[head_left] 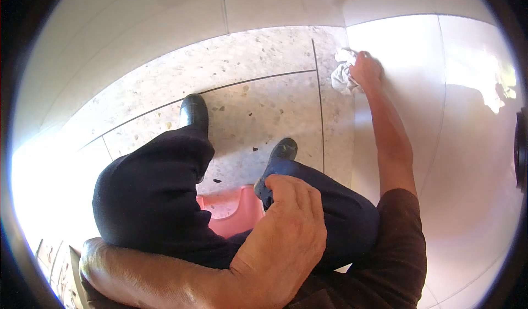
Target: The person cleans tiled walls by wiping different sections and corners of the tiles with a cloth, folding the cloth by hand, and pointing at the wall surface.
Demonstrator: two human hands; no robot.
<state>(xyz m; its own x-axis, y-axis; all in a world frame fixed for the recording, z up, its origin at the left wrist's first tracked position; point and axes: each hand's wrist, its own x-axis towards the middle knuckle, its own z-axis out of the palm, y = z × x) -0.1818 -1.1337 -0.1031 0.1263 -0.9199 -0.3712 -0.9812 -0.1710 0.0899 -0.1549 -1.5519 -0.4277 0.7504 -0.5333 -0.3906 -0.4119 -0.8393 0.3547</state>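
Note:
Against the right-hand wall, low by the floor's edge, my right hand is closed on a crumpled white cloth. The cloth lies at the corner where the speckled floor meets the pale walls. My left hand is in front of my body, over my dark blue trouser leg. Its fingers are bent and pressed together with the back of the hand up; the palm is hidden, and I cannot make out whether anything is in it.
A pink plastic stool is beneath me, between my legs. My two dark boots stand on the speckled tile floor, where a few small dark bits lie. Pale tiled walls rise ahead and on the right.

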